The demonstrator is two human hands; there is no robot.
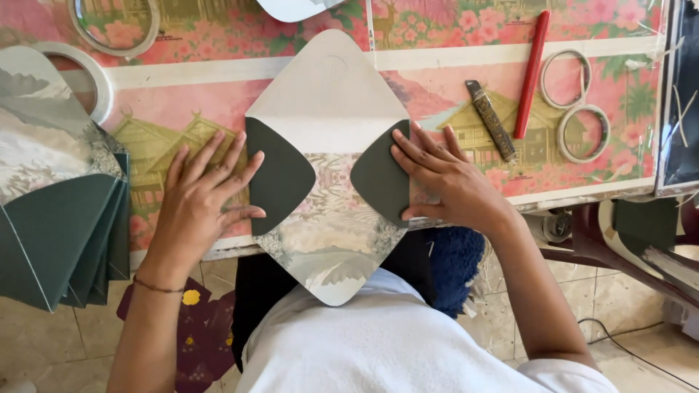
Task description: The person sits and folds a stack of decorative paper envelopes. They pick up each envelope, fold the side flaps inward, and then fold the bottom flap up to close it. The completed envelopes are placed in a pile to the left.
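An unfolded envelope lies as a diamond on the flower-patterned table, its lower point hanging past the table's near edge toward the person's lap. Both side flaps are folded inward, showing dark green undersides; the middle panel carries a pale landscape print, and the top flap is plain off-white.

The left hand lies flat just left of the envelope, fingers spread, fingertips at the edge of the left flap — pressing, it seems, to hold the fold down rather than clasping anything. The right hand rests flat on the right flap, fingers extended, pinning that crease likewise; neither hand is closed around anything.

Left of the envelope stands a stack of finished green envelopes. Right of it lie a folding knife, a red stick and two tape rolls — within reach.
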